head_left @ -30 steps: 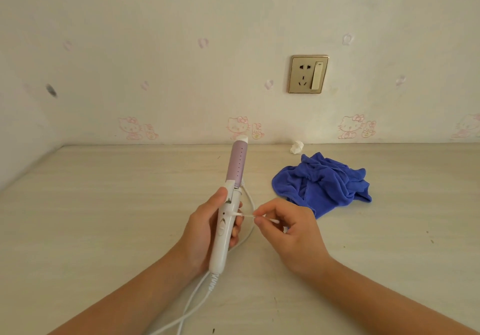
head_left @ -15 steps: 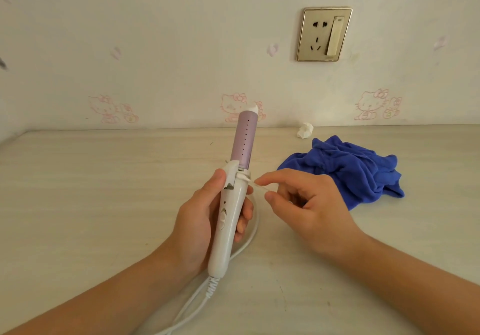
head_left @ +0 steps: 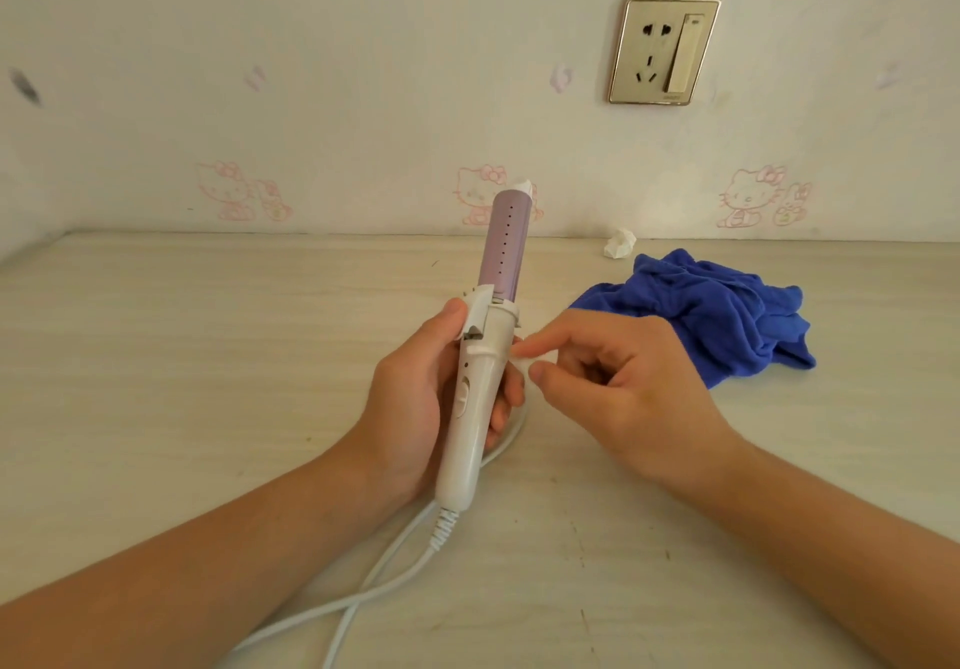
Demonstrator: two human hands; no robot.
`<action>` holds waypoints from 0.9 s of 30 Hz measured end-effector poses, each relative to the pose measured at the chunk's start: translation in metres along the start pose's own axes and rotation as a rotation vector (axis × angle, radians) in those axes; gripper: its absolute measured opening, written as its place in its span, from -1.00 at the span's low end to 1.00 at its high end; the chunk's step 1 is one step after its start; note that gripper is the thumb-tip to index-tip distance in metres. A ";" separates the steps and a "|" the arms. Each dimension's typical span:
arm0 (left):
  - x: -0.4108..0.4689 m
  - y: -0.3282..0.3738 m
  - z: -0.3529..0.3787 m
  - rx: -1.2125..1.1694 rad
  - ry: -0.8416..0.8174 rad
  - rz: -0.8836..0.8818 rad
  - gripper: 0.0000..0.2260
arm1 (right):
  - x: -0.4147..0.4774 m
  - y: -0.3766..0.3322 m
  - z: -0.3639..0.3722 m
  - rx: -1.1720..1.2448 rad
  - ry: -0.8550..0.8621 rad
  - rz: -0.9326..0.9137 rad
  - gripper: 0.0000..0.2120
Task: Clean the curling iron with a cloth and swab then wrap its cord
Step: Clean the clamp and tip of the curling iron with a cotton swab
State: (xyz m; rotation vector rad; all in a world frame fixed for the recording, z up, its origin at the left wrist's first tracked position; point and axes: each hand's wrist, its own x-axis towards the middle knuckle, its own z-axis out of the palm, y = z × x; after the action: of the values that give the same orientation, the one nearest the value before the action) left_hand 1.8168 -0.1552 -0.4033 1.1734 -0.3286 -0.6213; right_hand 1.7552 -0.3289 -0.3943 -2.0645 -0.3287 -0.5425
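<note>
The fingers (head_left: 563, 345) of the right hand (head_left: 623, 393) are pinched together, forefinger over thumb. They nip a thin white swab (head_left: 534, 356) that is blurred, so its tip is hard to make out. It appears to point toward frame left, at the side of the curling iron (head_left: 483, 372), just below the white collar where the handle meets the barrel. The other fingers of that hand are loosely curled under.

The left hand (head_left: 410, 398) grasps the white handle. Its thumb lies up the left side near the clamp lever and its fingers wrap round from behind, with the tips showing on the right edge. The iron stands almost upright at frame centre, its long axis running from lower centre up to the lilac barrel and white tip, leaning slightly right. The spot to be swabbed thus lies immediately left of the right-hand fingertips, crosswise to the swab, and the right hand is the one placed to work it.

The cord (head_left: 395, 559) leaves the handle's base and trails loose over the worktop (head_left: 182, 356) toward the lower left, crossing itself once, not yet wrapped. The blue cloth (head_left: 727, 315) lies crumpled at right of centre, apart from both hands. A scrap of white paper (head_left: 621, 244) sits by the wall, and a wall socket (head_left: 665, 50) is at upper right.
</note>
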 end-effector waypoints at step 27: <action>0.001 -0.001 -0.006 0.139 0.028 0.082 -0.37 | -0.002 0.002 -0.004 0.090 -0.037 0.031 -0.93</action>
State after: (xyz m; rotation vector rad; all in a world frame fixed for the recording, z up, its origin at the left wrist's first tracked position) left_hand 1.8205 -0.1520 -0.4067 1.2935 -0.3991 -0.5159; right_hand 1.7531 -0.3336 -0.3953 -1.9916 -0.3361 -0.4637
